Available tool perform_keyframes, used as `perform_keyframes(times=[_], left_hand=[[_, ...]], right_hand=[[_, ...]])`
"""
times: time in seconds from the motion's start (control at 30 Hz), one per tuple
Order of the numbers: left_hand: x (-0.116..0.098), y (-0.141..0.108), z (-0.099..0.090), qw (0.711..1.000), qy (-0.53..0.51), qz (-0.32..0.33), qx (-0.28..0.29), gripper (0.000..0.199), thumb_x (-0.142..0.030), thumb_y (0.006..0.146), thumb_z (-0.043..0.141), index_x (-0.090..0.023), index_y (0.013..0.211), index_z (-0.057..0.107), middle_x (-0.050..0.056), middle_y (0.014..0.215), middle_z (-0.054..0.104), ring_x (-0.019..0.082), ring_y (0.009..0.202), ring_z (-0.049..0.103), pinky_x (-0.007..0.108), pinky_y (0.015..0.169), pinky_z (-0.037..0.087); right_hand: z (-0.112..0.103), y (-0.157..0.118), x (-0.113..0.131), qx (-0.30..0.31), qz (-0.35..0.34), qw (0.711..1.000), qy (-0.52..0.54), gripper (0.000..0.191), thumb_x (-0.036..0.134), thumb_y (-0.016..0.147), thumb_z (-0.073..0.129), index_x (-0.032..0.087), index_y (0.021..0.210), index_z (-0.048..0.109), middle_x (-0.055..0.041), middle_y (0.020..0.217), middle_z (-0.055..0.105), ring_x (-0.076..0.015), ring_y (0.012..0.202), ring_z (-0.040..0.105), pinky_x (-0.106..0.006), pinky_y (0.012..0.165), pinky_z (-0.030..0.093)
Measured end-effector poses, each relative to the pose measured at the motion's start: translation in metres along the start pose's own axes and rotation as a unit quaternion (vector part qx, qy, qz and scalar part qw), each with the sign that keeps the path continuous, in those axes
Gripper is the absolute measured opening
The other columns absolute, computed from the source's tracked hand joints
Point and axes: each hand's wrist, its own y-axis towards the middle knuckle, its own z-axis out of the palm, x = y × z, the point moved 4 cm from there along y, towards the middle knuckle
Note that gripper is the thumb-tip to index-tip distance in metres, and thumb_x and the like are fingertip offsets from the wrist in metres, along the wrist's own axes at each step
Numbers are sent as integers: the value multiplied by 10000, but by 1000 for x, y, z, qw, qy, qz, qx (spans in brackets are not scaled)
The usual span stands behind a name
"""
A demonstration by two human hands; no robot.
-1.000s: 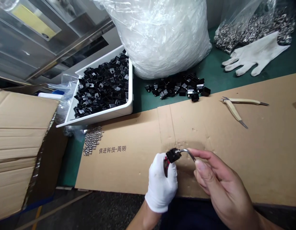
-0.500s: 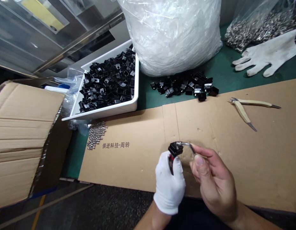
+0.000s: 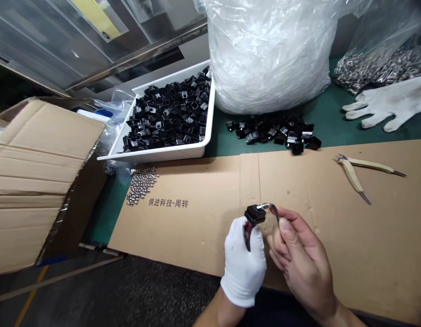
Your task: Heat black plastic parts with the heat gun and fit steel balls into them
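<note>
My left hand (image 3: 243, 261), in a white glove, is closed around a dark piece with red on it, which I cannot make out fully. A small black plastic block (image 3: 255, 215) sits at the top of this grip. Bare, my right hand (image 3: 300, 254) pinches a bent grey metal rod that looks like a hex key (image 3: 275, 213) between thumb and fingers. The rod's far end meets a small silver fitting at the block's upper right side. Both hands are above the front part of the cardboard sheet (image 3: 210, 236).
A white tray (image 3: 156, 157) of black parts stands back left, near small metal pieces (image 3: 142, 185) in rows. Behind lie loose black parts (image 3: 281, 131) and a large plastic bag (image 3: 271, 59). Cutting pliers (image 3: 353, 175), a white glove (image 3: 387, 104) and a cardboard box (image 3: 43, 172) flank them.
The whole view has shifted and tilted slightly, so the background sits farther right. Both hands keep their grips, and the rod still meets the block.
</note>
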Motion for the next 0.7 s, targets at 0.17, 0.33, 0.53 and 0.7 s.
perform_keyframes(times=[0.17,0.33,0.53,0.7], left_hand=[[3,1,-3,1000,-9,-17,17,238,-349,1084,445,-209,1088,636,70,957,704,210,855,676,336,818,529],[12,-2,-13,997,-69,-37,-1,242,-365,1085,451,-206,1027,625,51,904,686,189,779,636,316,766,509],[44,-2,-49,987,-120,-54,-94,283,-376,1088,439,-196,929,589,36,834,638,172,745,593,299,745,499],[66,1,-79,979,-158,-60,-112,267,-383,1087,444,-197,974,598,41,883,654,184,812,622,299,791,496]], right_hand=[[8,-3,11,12,114,993,35,321,474,978,731,222,1169,676,106,588,344,-65,458,185,-144,371,232],[14,-3,19,23,190,981,14,357,475,951,765,228,1194,683,106,604,321,-64,468,140,-132,349,201],[37,27,-4,30,314,949,-4,379,357,788,919,205,1075,724,121,599,276,-42,473,58,-130,322,142],[90,43,-35,105,341,934,-27,338,285,847,869,132,1114,728,124,611,267,-41,486,71,-113,338,128]])
